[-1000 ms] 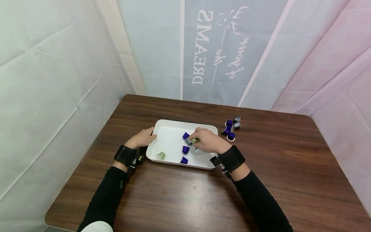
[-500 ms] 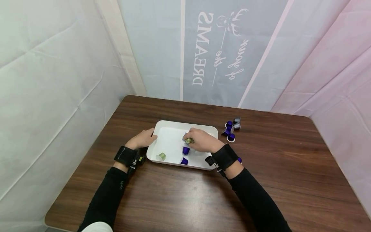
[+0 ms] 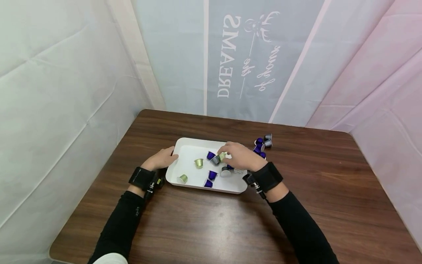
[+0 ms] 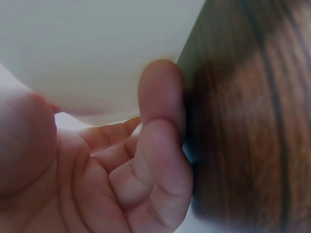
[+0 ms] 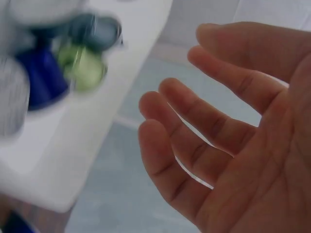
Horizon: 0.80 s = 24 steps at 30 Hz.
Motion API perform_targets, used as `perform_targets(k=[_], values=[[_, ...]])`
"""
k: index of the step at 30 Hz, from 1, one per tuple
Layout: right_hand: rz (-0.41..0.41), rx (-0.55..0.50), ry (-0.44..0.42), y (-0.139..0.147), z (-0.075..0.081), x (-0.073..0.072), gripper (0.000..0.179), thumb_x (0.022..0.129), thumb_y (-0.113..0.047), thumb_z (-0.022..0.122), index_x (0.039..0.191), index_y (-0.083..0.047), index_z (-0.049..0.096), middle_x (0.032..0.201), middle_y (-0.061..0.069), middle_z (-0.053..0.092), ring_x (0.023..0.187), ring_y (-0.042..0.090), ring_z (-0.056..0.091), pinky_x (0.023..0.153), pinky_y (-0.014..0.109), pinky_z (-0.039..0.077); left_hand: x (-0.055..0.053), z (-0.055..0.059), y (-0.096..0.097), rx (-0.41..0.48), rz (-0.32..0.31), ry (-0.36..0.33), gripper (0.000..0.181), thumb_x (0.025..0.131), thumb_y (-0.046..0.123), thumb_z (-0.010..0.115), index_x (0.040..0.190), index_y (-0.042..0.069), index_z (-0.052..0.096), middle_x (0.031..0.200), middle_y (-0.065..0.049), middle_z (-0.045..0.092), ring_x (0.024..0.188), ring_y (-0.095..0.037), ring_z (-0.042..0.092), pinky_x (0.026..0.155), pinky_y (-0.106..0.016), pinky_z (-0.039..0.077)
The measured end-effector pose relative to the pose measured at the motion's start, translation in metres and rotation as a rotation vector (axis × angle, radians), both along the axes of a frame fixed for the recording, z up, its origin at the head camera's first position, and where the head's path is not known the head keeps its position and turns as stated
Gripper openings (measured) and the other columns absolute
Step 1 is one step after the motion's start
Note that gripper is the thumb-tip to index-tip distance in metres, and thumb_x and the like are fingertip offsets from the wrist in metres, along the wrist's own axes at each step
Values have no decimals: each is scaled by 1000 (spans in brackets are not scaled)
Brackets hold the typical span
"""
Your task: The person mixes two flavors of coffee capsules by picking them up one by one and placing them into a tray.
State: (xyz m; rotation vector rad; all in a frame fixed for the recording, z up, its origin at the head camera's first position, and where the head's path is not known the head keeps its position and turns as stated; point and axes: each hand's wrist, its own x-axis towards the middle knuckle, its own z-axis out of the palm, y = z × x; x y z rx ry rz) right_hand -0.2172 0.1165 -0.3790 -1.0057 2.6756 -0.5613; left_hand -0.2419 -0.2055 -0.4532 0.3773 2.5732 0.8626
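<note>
Gripping the white tray point(image 3: 189, 149) at its left end, my left hand point(image 3: 161, 158) curls its fingers against the edge — my right hand point(image 3: 243, 157) hangs over the other end, fingers loosely bent, holding nothing. A pale green coffee capsule point(image 3: 222, 156) lies in the tray near those fingertips, beside a grey coffee capsule point(image 3: 215, 160).

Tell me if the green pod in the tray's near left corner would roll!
The green pod might roll in a curve, since it's tapered and lying sideways. It's probably light, being so small. The white tray would likely stop it with its raised edge.
</note>
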Motion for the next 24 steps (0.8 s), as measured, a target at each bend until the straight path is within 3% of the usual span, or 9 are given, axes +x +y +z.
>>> perform_targets(k=[6,11,14,18,21,24], values=[[-88,22,0,43,5,-8,32,94,-13,58,124,-1,60,111,13,57,93,25,57,77,40,47,2,0,-3,2,5,-6,50,102,24,38,142,-4,30,127,-22,53,100,-25,56,84,-39,43],[-142,38,43,78,0,-16,25,92,-6,58,114,3,64,101,15,59,79,21,56,69,37,46,4,2,-4,1,2,-16,51,102,25,38,143,-4,30,124,-21,54,94,-24,57,81,-38,43],[-166,44,60,94,-6,-20,23,90,-2,58,110,6,66,97,17,62,72,20,54,65,36,45,5,3,-4,-2,2,-15,53,102,26,38,144,-5,27,130,-24,50,102,-27,55,83,-40,43],[-207,58,50,109,-18,-24,24,90,-5,59,110,8,65,96,17,65,77,24,60,69,39,48,3,3,-5,-13,3,-16,55,102,25,38,145,-6,25,135,-25,45,108,-28,52,86,-41,42],[-223,73,43,116,-27,-25,24,91,-8,61,109,6,66,97,16,66,81,25,61,70,39,49,2,2,-4,-13,-5,-11,54,102,25,38,144,-5,26,134,-24,47,104,-27,53,84,-40,42],[-228,73,42,121,-35,-26,23,90,-8,62,108,6,67,93,14,66,75,21,59,64,36,47,1,3,-2,-7,-14,-7,52,102,25,38,143,-6,27,131,-24,49,98,-25,54,81,-38,43]])
